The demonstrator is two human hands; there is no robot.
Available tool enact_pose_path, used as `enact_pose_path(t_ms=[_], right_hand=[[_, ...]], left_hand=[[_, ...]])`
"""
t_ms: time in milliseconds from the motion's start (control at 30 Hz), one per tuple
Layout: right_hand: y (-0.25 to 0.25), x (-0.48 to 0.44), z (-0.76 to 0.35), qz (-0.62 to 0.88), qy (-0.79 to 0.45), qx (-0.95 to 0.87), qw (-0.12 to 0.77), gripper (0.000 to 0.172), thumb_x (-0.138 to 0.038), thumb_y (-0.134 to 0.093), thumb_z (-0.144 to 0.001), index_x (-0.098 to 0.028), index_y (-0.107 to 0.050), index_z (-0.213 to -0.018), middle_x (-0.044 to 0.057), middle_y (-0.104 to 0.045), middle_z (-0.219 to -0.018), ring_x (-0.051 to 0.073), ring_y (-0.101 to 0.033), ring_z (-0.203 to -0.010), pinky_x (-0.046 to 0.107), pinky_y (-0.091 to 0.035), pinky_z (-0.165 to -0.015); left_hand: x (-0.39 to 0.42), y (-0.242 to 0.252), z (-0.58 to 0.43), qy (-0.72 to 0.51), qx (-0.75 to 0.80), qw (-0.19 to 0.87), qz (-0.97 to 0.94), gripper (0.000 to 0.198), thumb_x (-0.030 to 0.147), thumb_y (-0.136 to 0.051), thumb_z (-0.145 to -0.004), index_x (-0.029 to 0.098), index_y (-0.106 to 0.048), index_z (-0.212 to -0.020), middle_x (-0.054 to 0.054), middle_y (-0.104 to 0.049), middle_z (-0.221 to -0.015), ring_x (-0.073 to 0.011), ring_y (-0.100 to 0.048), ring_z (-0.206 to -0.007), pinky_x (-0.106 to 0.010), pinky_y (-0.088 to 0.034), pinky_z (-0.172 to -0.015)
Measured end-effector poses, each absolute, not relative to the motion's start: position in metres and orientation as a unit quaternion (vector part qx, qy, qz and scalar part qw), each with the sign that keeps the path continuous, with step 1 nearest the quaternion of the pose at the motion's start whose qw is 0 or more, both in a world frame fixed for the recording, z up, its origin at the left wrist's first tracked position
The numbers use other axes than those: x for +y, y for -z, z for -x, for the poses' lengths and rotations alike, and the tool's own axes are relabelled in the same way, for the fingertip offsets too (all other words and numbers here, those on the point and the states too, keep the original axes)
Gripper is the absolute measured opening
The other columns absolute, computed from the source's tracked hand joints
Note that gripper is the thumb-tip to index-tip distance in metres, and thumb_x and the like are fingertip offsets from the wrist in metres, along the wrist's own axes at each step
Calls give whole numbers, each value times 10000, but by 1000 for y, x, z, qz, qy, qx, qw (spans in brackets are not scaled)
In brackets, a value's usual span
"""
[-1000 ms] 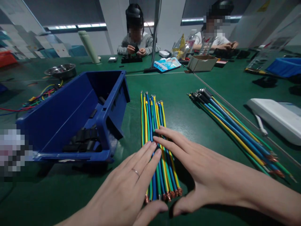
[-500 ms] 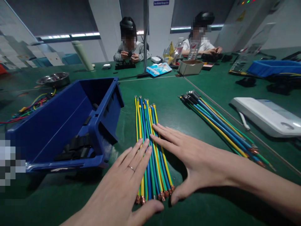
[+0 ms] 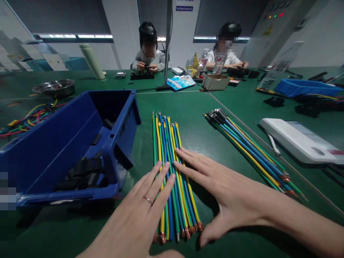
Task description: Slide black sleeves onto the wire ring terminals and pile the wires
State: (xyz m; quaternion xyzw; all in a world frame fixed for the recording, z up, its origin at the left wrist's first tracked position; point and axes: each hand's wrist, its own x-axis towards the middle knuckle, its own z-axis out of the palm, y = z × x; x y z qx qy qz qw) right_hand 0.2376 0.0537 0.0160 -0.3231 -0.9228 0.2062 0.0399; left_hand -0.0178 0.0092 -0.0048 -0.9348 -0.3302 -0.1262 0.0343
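Several cut wires (image 3: 165, 143) in yellow, green and blue lie side by side in front of me, metal terminals at their far ends and bare copper strands at the near ends. My left hand (image 3: 139, 208) rests over their left side, fingers stretched out flat and thumb apart; a ring is on one finger. My right hand (image 3: 215, 182) comes in from the right, its fingertips on the wires and its thumb spread beside the copper ends. Further right lies a second bundle of wires (image 3: 247, 150), with black sleeves at its far end.
A blue bin (image 3: 53, 139) with short black sleeves stands at left, near a metal bowl (image 3: 53, 89) and tangled wires (image 3: 29, 122). A white device (image 3: 301, 141) lies at right. Across the green table sit two people, near a cardboard box (image 3: 215, 83) and bottles.
The view has tilted and shifted slightly. Both hands stay on the wires; the leftmost wires sit slightly differently, with a green side now showing.
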Motion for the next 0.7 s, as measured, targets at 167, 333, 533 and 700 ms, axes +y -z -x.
enact_pose_path(t_ms=[167, 333, 533, 700], right_hand=[[-18, 52, -241, 319, -213, -923, 34, 1191, -703, -683, -641, -193, -97, -1544, 123, 15, -1602, 328, -33, -1467, 553, -105, -1154], [-17, 48, -242, 329, -227, -916, 45, 1124, -673, -672, -680, -179, -141, -1539, 140, -59, -1601, 332, -99, -1463, 536, -180, -1153], [-16, 50, -243, 334, -233, -912, 55, 1072, -663, -677, -685, -194, -214, -1530, 133, -95, -1602, 332, -165, -1453, 520, -250, -1141], [-14, 45, -242, 319, -212, -919, 94, 1118, -670, -676, -687, -153, -169, -1540, 160, -152, -1591, 321, -189, -1451, 494, -239, -1156]], left_hand=[[10, 5, 17, 102, -360, 64, 925, 949, 703, -571, -776, 12, -399, -1404, -260, -358, -1494, -381, -422, -1351, -468, -527, -969], [8, -3, 17, 100, -357, 63, 927, 846, 633, -598, -809, 35, -433, -1384, -244, -388, -1480, -338, -454, -1339, -424, -524, -984], [9, -5, 19, 91, -343, 22, 935, 837, 689, -545, -821, 102, -434, -1407, -204, -403, -1483, -311, -405, -1373, -422, -494, -1021], [7, 5, 17, 131, -347, 4, 929, 999, 714, -582, -769, 78, -291, -1482, -221, -289, -1538, -348, -283, -1429, -498, -426, -1075]])
